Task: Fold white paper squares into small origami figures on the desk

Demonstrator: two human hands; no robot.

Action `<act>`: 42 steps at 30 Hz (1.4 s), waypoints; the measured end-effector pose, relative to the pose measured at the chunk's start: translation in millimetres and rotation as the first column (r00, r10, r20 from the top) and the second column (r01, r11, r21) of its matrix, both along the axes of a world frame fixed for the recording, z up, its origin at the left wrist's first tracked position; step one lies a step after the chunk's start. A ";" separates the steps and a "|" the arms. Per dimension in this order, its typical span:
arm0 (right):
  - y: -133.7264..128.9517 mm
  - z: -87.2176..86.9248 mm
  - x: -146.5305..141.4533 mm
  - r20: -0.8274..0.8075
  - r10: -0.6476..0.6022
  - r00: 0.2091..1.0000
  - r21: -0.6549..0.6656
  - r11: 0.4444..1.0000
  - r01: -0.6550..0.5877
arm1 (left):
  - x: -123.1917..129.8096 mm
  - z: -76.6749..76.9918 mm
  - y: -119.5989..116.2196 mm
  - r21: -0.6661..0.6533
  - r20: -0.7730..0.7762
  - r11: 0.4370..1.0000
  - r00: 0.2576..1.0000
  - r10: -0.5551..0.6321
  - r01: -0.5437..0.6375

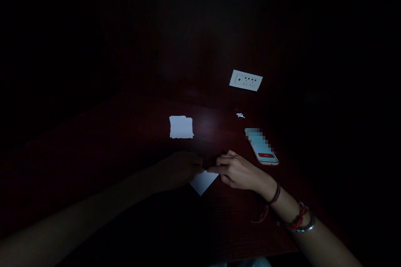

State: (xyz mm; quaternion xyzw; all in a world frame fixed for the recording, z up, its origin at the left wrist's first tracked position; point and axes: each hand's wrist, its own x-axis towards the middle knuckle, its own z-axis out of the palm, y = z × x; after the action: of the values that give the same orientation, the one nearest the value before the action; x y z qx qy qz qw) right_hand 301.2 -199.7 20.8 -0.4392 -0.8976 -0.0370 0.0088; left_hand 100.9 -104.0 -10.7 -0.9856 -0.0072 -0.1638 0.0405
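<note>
A small white piece of paper [203, 182] lies on the dark red table between my hands, its visible part a triangle with the point toward me. My left hand [182, 170], in deep shadow with a ring on one finger, is closed at the paper's upper left corner. On the upper right corner rests my right hand [237, 170], its index finger along the top edge and the other fingers curled. The fingertips of both hands nearly meet at that edge. Beyond them sits a loosely squared stack of white paper sheets [181, 127].
A lit phone [262, 147] lies to the right of my right hand. Small white scraps [240, 115] are farther back on the table [216, 121]. A white wall socket [246, 80] is set in the dark panel behind. Darkness hides most of the surroundings.
</note>
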 end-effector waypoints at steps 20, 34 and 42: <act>-3.6 4.1 18.8 -0.167 -0.093 0.982 0.058 0.993 0.104 | -13.6 -2.1 -4.6 -0.066 -0.013 0.994 0.996 0.084 -0.085; -4.0 5.0 10.8 -0.110 -0.030 0.993 -0.036 0.999 0.026 | -8.3 6.3 -7.1 0.021 -0.036 0.998 0.997 0.064 -0.063; -5.7 8.4 12.4 -0.146 -0.101 0.984 0.028 0.994 0.106 | -9.6 9.4 -10.4 -0.024 -0.015 0.996 0.997 0.082 -0.082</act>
State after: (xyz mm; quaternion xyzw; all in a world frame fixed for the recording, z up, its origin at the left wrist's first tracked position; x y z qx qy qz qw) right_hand 313.5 -205.5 29.2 -0.4865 -0.8697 -0.0217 0.0799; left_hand 91.3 -114.4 -1.3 -0.9860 -0.0492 -0.1553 0.0351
